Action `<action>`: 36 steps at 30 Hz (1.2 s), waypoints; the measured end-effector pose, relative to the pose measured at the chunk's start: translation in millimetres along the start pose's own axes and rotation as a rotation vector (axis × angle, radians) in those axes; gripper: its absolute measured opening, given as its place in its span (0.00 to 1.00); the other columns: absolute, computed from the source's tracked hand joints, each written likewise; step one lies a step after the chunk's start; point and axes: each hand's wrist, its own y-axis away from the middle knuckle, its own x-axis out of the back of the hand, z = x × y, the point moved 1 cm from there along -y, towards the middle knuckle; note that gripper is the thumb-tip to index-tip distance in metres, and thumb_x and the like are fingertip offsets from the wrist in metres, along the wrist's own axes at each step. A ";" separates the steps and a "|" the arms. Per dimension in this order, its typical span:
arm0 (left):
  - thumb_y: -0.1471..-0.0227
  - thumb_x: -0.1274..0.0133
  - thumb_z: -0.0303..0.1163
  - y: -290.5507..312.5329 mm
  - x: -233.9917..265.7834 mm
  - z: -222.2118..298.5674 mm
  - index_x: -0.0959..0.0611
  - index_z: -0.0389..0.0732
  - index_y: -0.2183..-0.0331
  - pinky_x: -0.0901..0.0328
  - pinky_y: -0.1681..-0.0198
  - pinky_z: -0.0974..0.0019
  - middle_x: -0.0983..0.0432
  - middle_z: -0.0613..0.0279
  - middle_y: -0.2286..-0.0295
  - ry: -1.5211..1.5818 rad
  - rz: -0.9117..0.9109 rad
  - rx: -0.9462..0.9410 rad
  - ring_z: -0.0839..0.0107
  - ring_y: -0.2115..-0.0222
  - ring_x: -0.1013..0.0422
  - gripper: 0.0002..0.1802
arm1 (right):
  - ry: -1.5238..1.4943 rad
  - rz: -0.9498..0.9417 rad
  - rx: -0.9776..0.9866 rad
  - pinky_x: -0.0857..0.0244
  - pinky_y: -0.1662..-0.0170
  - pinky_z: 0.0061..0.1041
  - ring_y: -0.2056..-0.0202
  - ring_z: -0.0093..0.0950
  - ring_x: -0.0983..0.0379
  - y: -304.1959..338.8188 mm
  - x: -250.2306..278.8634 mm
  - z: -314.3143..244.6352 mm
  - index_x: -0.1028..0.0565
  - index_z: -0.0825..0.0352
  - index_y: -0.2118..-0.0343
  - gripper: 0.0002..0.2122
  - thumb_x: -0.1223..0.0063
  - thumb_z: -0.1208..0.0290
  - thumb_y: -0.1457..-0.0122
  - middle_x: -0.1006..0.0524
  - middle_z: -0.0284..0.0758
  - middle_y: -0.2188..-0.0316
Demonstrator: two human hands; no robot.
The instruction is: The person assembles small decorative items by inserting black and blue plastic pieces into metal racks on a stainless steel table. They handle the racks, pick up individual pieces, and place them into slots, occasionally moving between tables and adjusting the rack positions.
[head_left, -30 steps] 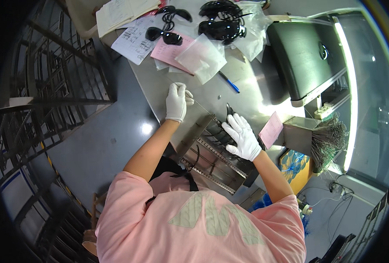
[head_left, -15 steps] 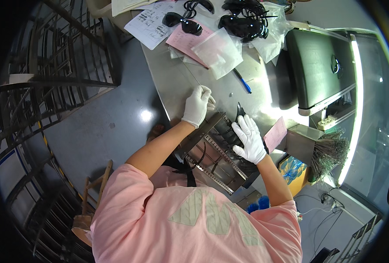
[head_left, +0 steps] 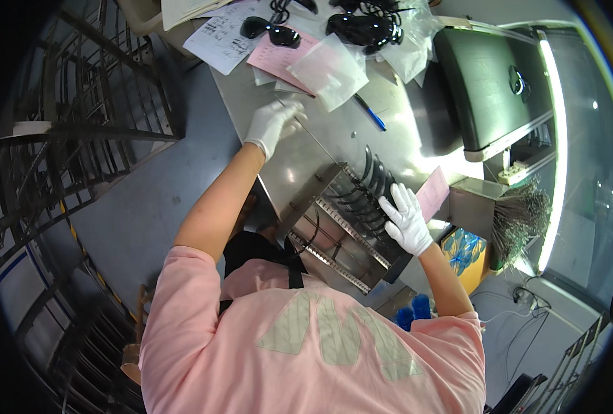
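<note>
My left hand [head_left: 273, 127], in a white glove, is closed on a thin metal rod [head_left: 314, 139] that slants down to the far end of a metal rack [head_left: 305, 201]. A row of glossy black curved pieces [head_left: 363, 195], like sunglass parts, stands along the rack's right side. Beside their right end is my right hand [head_left: 408, 221], also gloved, with its fingers stretched out; whether its fingertips touch the pieces I cannot tell. One thin dark curved strip [head_left: 315, 234] lies across the rack's slotted rails.
Black sunglasses [head_left: 270, 32], a pink sheet [head_left: 282, 61], a clear plastic bag [head_left: 328, 72] and a blue pen [head_left: 370, 112] lie at the back of the metal table [head_left: 241, 93]. At right stand a dark monitor-like panel [head_left: 492, 90], a metal box [head_left: 473, 207] and a wire bundle [head_left: 520, 217].
My left hand has moved up and left, away from the rack, with the rod. The right hand has shifted slightly right, and more of the black curved pieces show. The view has shifted slightly.
</note>
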 end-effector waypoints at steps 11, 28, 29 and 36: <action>0.35 0.48 0.35 -6.5 -17.9 -39.1 0.17 0.37 0.64 0.35 0.75 0.77 0.20 0.63 0.74 -0.462 -0.330 -0.025 0.79 0.78 0.28 0.11 | -0.214 0.120 -0.382 0.51 0.32 0.44 0.34 0.50 0.44 89.1 -28.2 22.3 0.41 0.67 0.33 0.29 0.53 0.60 0.34 0.42 0.51 0.33; 0.40 0.55 0.41 40.3 -66.0 -35.1 0.28 0.38 0.42 0.30 0.50 0.47 0.29 0.32 0.48 -1.719 -0.625 -0.376 0.39 0.53 0.26 0.28 | -0.349 0.343 -1.081 0.29 0.56 0.45 0.62 0.51 0.23 115.5 -64.2 -1.2 0.27 0.52 0.41 0.18 0.52 0.63 0.34 0.25 0.51 0.50; 0.41 0.54 0.44 46.0 -70.6 -29.4 0.33 0.38 0.39 0.31 0.49 0.46 0.29 0.31 0.49 -1.738 -0.602 -0.330 0.38 0.53 0.27 0.33 | -0.455 0.477 -1.175 0.30 0.57 0.46 0.62 0.52 0.23 115.5 -64.0 -7.1 0.25 0.52 0.43 0.18 0.51 0.58 0.34 0.21 0.54 0.57; 0.46 0.55 0.39 36.4 -78.1 -20.4 0.24 0.35 0.49 0.33 0.47 0.47 0.25 0.33 0.52 -1.745 -0.702 -0.373 0.41 0.50 0.28 0.27 | -0.440 0.544 -1.327 0.33 0.58 0.48 0.60 0.52 0.25 104.2 -69.9 -2.2 0.19 0.66 0.60 0.20 0.58 0.55 0.31 0.22 0.54 0.63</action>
